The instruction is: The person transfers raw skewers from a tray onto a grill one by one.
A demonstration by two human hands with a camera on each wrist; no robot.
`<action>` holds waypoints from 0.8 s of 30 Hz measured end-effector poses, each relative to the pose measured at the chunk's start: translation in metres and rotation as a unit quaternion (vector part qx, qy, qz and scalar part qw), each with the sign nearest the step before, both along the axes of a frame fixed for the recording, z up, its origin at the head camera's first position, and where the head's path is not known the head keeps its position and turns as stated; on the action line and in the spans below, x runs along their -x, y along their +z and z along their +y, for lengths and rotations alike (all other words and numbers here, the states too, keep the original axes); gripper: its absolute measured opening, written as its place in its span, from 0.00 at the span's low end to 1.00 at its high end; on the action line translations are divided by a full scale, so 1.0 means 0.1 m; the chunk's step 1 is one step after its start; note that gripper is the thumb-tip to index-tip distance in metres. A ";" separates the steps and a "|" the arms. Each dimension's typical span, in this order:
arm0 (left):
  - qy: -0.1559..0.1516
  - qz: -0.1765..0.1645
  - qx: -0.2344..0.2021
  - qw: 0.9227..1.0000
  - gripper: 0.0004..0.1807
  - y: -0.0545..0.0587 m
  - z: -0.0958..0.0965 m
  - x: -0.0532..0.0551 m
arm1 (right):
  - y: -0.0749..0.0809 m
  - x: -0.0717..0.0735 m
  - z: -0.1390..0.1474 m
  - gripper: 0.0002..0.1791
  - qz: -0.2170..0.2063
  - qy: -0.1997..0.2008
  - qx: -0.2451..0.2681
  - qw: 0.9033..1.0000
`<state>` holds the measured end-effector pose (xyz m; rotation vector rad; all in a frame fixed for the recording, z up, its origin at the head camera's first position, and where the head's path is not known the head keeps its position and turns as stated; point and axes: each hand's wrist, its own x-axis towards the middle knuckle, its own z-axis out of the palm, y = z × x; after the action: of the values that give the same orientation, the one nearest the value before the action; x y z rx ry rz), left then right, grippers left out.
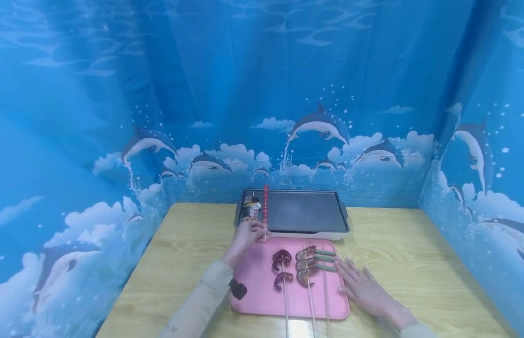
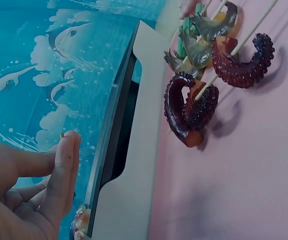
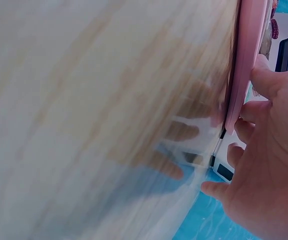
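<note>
My left hand [image 1: 247, 234] pinches the lower end of a skewer of small red pieces [image 1: 265, 204] between thumb and fingertips. That skewer stands over the left part of a dark griddle [image 1: 306, 211]; whether it touches the plate I cannot tell. Beside it on the griddle lies a skewer with dark and silvery pieces [image 1: 251, 209]. My right hand [image 1: 363, 288] has its fingers extended at the right edge of a pink tray [image 1: 262, 300], thumb near the rim. On the tray lie an octopus tentacle skewer [image 2: 244, 67], a shrimp skewer [image 1: 305, 266] and a green-piece skewer [image 1: 325, 260].
The griddle's pale front side [image 2: 129, 195] stands close behind the tray. Skewer sticks reach past the tray's near edge over the wooden table [image 1: 393, 249]. A blue dolphin-print curtain [image 1: 245, 94] encloses the table at the back and sides.
</note>
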<state>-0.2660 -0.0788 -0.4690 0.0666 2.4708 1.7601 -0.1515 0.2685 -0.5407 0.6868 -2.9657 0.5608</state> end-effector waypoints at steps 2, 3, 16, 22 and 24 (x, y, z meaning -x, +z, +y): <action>0.000 -0.005 0.010 1.000 0.10 -0.01 -0.01 0.01 | 0.00 -0.01 0.01 0.35 0.009 0.005 0.003 1.000; -0.001 -0.008 0.011 1.000 0.10 -0.01 -0.01 0.01 | 0.01 -0.01 0.01 0.35 0.014 0.007 0.005 1.000; 0.002 -0.029 0.032 0.999 0.09 -0.05 -0.03 -0.01 | -0.02 0.00 0.00 0.36 0.004 0.002 0.001 1.000; 0.003 -0.026 0.050 0.998 0.09 -0.08 -0.04 -0.02 | -0.02 0.01 0.00 0.36 0.000 -0.001 0.002 1.000; 0.003 -0.023 0.045 0.999 0.09 -0.07 -0.04 -0.03 | -0.02 0.00 -0.01 0.36 -0.001 -0.002 0.002 1.000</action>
<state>-0.2627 -0.0830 -0.4765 0.0099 2.5159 1.6305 -0.1520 0.2678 -0.5425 0.6815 -2.9672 0.5668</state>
